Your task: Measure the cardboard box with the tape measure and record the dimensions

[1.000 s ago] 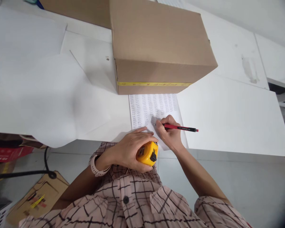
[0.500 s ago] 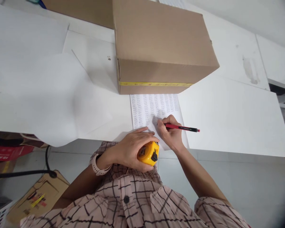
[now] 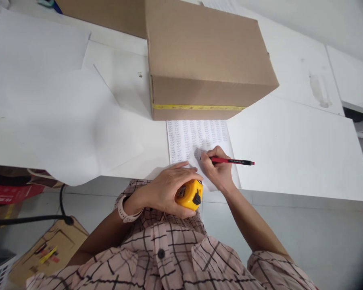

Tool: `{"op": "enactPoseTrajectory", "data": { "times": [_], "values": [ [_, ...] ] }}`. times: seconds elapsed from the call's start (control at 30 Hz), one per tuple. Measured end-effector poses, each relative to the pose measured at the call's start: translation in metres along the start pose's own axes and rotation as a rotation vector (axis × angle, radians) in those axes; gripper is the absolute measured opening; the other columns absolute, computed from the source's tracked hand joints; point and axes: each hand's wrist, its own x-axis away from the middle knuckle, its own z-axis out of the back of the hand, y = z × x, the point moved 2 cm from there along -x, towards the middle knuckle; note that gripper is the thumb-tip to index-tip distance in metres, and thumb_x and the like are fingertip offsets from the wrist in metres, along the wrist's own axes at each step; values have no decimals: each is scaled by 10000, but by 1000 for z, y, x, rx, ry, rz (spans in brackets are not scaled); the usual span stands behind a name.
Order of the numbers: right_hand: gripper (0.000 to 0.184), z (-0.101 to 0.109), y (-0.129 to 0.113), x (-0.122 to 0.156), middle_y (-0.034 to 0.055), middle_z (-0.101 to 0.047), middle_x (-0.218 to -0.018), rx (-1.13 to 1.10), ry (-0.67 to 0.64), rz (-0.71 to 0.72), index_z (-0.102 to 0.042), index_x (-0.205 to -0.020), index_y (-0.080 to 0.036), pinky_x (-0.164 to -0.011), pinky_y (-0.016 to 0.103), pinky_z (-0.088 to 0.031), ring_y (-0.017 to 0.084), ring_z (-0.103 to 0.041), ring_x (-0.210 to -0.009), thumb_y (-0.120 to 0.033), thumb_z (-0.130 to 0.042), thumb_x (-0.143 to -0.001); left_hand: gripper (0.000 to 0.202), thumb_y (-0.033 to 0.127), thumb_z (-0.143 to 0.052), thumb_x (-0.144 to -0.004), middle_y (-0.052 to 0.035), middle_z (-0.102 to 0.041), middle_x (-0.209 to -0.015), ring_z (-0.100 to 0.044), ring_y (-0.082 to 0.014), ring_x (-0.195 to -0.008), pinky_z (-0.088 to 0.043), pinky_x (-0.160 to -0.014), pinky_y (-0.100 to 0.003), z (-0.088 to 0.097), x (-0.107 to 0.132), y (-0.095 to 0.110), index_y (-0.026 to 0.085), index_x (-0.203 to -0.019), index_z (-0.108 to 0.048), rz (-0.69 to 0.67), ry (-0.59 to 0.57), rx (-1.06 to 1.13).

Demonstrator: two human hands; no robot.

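Note:
My left hand (image 3: 168, 189) is closed around a yellow tape measure (image 3: 188, 195) with a black lock button, held at the table's front edge. Its index finger reaches onto the lower left of a sheet of paper (image 3: 181, 139) covered in columns of handwriting. In my right hand (image 3: 220, 169) is a red and black pen (image 3: 234, 162), its tip hidden by the fingers or too fine to make out near the written lines. The pen slants to the right. Behind the paper stands a closed cardboard box (image 3: 205, 48), which covers the sheet's far end.
Large blank white sheets (image 3: 48, 96) lie on the left of the white table (image 3: 296, 145), one drooping over the front edge. A second piece of cardboard (image 3: 105, 16) sits behind. On the floor at lower left are a flat carton (image 3: 48, 245) and a black cable (image 3: 27, 220).
The view has shifted very slightly. Both hands stay in nearly the same place, with the tape measure and the pen still held.

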Motion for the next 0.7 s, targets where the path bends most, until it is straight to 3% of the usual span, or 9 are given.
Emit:
{"op": "enactPoseTrajectory", "data": {
  "times": [0.7],
  "values": [
    [268, -1, 0, -1, -65, -462, -605, -71, 8, 6, -445, -701, -231, -547, 271, -345, 100, -408, -556, -249, -626, -899, 743, 591, -769, -685, -83, -732, -1199, -613, -342, -1284, -203, -1278, -561, 1, 0, 2, 218, -1295, -566, 30, -33, 10]
  ]
}}
